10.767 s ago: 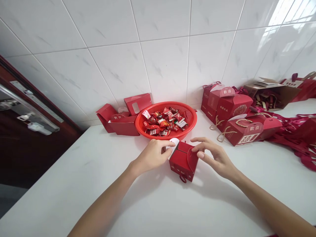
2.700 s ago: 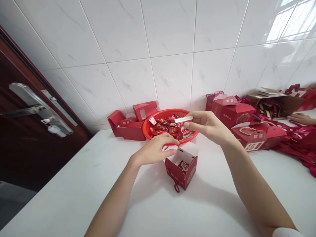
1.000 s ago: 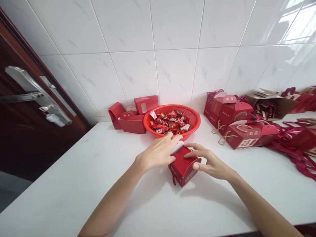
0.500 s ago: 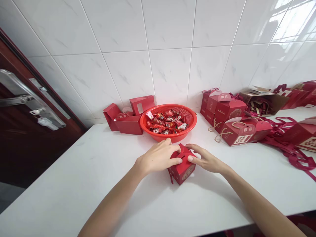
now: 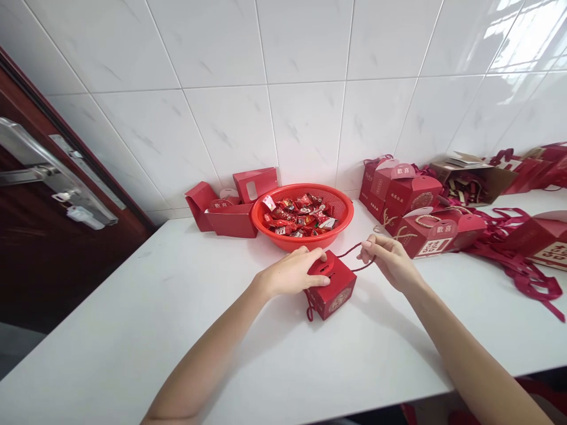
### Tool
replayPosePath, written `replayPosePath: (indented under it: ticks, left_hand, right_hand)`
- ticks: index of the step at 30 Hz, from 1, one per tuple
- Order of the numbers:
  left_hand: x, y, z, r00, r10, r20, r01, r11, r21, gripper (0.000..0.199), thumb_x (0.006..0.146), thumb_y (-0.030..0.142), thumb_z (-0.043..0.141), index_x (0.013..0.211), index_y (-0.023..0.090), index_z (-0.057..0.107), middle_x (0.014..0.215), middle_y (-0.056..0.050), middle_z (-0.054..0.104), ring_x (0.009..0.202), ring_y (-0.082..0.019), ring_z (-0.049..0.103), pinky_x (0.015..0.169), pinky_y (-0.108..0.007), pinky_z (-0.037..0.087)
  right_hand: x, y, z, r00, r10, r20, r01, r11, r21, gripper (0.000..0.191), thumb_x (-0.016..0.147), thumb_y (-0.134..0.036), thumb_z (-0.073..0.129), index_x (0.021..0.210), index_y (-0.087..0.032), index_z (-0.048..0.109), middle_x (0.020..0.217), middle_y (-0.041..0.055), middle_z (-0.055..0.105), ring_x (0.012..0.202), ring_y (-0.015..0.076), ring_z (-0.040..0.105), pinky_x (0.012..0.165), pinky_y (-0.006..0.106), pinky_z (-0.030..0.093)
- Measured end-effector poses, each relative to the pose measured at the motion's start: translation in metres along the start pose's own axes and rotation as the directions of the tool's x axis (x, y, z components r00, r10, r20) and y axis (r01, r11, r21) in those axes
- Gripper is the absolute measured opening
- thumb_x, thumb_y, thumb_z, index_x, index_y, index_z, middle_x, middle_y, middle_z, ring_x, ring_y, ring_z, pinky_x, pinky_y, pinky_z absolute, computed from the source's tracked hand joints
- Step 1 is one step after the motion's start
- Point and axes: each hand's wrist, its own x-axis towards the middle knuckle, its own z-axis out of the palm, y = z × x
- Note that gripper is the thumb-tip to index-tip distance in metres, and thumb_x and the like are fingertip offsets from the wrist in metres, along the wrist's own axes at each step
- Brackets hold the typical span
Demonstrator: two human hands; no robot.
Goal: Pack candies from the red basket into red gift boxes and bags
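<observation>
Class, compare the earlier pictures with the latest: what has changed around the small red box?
The box, open earlier, is now folded shut on top, under the left hand. The right hand let go of the packet it held, moved off the box rightward and grips a red cord. The red basket stayed put.

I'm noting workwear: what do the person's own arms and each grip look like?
The left grip and right grip are ungloved and slim-fingered, with no ring visible. The left forearm and right forearm are bare to the picture's edge: no sleeve, watch, bracelet or marking shows.
</observation>
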Motion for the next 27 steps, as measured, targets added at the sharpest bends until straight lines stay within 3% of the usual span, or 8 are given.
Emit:
replayPosePath:
  ticks: [4, 8, 12, 16, 19, 23, 27]
  left_hand:
    - [0.006, -0.002, 0.003, 0.997, 0.01, -0.08, -0.017, 0.996, -0.082, 0.047, 0.082, 0.047, 0.066, 0.121, 0.021, 0.061, 0.115, -0.011, 0.062, 0.114, -0.032, 0.058, 0.086, -0.037, 0.051]
    - [0.007, -0.005, 0.002, 0.987, 0.015, -0.158, -0.047, 0.98, -0.195, 0.056, 0.073, 0.036, 0.075, 0.126, 0.021, 0.062, 0.13, -0.013, 0.06, 0.116, -0.032, 0.059, 0.089, -0.039, 0.052]
    - [0.004, -0.006, -0.004, 0.989, 0.055, -0.135, -0.1, 0.93, -0.353, 0.064, 0.066, 0.021, 0.075, 0.128, 0.021, 0.061, 0.137, -0.012, 0.06, 0.097, -0.025, 0.066, 0.081, -0.036, 0.055]
    - [-0.001, -0.003, -0.016, 0.994, 0.012, -0.106, -0.071, 0.817, -0.573, 0.059, 0.065, 0.013, 0.068, 0.124, 0.02, 0.061, 0.14, -0.014, 0.056, 0.068, -0.012, 0.065, 0.07, -0.033, 0.056]
    - [-0.006, -0.001, -0.025, 0.991, 0.015, -0.135, -0.111, 0.66, -0.743, 0.046, 0.07, 0.015, 0.067, 0.116, 0.016, 0.063, 0.133, -0.016, 0.059, 0.059, -0.009, 0.064, 0.072, -0.037, 0.057]
    - [-0.015, 0.007, -0.03, 0.964, 0.129, -0.234, -0.267, 0.45, -0.852, 0.039, 0.075, 0.025, 0.074, 0.112, 0.016, 0.064, 0.131, -0.014, 0.059, 0.087, -0.021, 0.072, 0.088, -0.043, 0.056]
    - [-0.024, 0.02, -0.02, 0.922, 0.262, -0.284, -0.367, 0.363, -0.857, 0.043, 0.078, 0.034, 0.075, 0.117, 0.021, 0.064, 0.138, -0.013, 0.057, 0.123, -0.033, 0.06, 0.101, -0.047, 0.051]
  right_hand:
    - [-0.002, -0.007, 0.0, 0.997, -0.071, -0.027, 0.073, 0.994, 0.078, 0.038, 0.073, -0.054, 0.077, 0.065, -0.023, 0.058, 0.058, -0.0009, 0.057, 0.059, 0.0153, 0.052, 0.07, 0.035, 0.05]
    - [-0.003, -0.011, 0.004, 0.996, -0.083, -0.037, 0.086, 0.993, 0.085, 0.033, 0.071, -0.05, 0.079, 0.072, -0.023, 0.06, 0.06, -0.001, 0.059, 0.059, 0.0162, 0.054, 0.065, 0.034, 0.05]
    - [-0.003, -0.012, 0.006, 0.995, -0.095, -0.021, 0.096, 0.991, 0.093, 0.028, 0.071, -0.046, 0.08, 0.077, -0.023, 0.065, 0.066, -0.0004, 0.061, 0.062, 0.0157, 0.056, 0.065, 0.033, 0.049]
    - [-0.002, -0.014, 0.006, 0.993, -0.101, -0.062, 0.108, 0.987, 0.123, 0.029, 0.069, -0.043, 0.082, 0.081, -0.022, 0.066, 0.075, 0.0, 0.062, 0.061, 0.014, 0.055, 0.063, 0.033, 0.048]
    - [-0.003, -0.018, 0.007, 0.989, -0.125, -0.082, 0.134, 0.984, 0.115, 0.03, 0.07, -0.044, 0.081, 0.082, -0.022, 0.064, 0.081, 0.0012, 0.064, 0.061, 0.0135, 0.055, 0.063, 0.034, 0.049]
    - [-0.011, -0.028, 0.015, 0.987, -0.145, -0.065, 0.147, 0.989, 0.032, 0.03, 0.075, -0.045, 0.078, 0.086, -0.022, 0.063, 0.085, 0.0027, 0.067, 0.065, 0.0151, 0.059, 0.066, 0.034, 0.052]
    - [-0.028, -0.036, 0.038, 0.979, -0.196, 0.063, 0.203, 0.97, -0.135, 0.031, 0.078, -0.042, 0.077, 0.097, -0.023, 0.061, 0.08, 0.0011, 0.066, 0.07, 0.0165, 0.062, 0.064, 0.03, 0.052]
